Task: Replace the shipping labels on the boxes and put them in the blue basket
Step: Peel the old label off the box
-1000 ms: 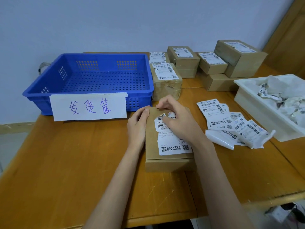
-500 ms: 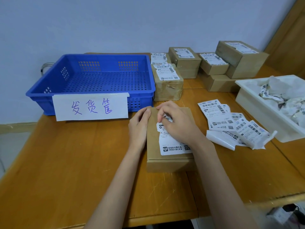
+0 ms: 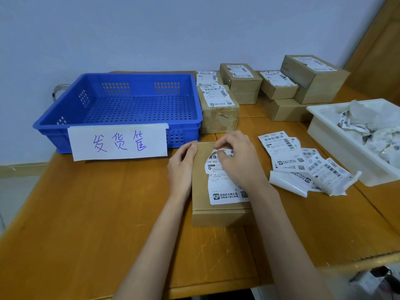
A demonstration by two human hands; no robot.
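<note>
In the head view we are working on a brown box (image 3: 218, 210) lying at the table (image 3: 86, 224) centre. Our left hand (image 3: 180, 169) is resting on its 9 o'clock edge with curled fingers. Our right hand (image 3: 237, 161) is pinching the torn label (image 3: 225, 192) at 12 o'clock. The blue basket (image 3: 121, 109) is standing at 10 o'clock, fresh labels (image 3: 303, 164) lying at 3 o'clock.

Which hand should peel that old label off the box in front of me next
Right. The right hand already pinches the old label's torn top edge, while the left hand grips the box's left side, steadying it.
</note>
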